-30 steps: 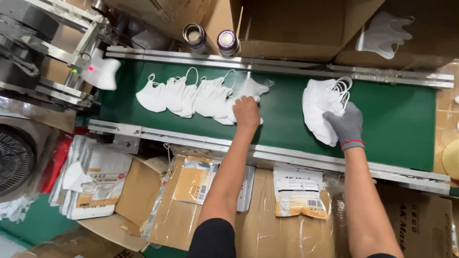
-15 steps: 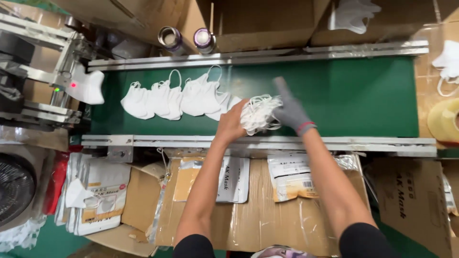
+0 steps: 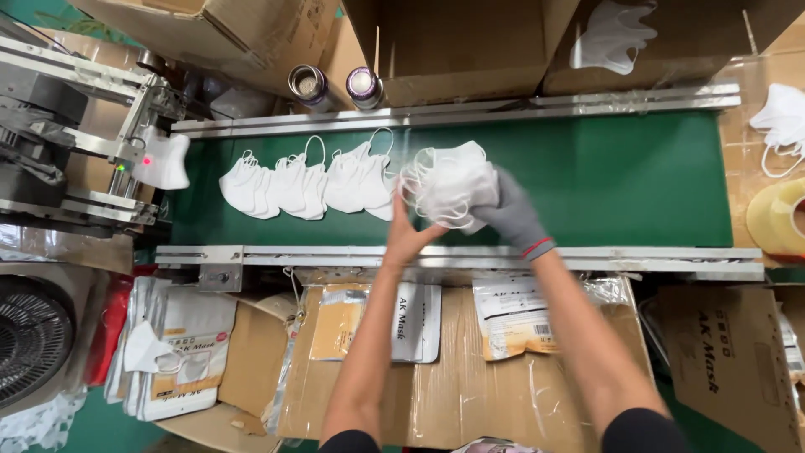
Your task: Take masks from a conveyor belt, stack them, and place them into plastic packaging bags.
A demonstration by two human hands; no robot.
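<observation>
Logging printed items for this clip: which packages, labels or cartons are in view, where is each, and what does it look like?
White-and-tan pouch: on the cardboard below the belt, flat.
Clear-topped pouch with tan lower panel: right of it, flat.
Stack of white pouches: lower left, fanned.
Brown carton with printing: lower right.
Brown cartons: beyond the belt, open.
Tape roll: right edge, yellowish.

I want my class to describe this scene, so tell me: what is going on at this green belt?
A person holds a bunched stack of white fabric face masks above the green conveyor belt. The bare left hand supports it from below, and the grey-gloved right hand grips its side. A row of overlapping white masks lies flat on the belt to the left, near the metal machine.
</observation>
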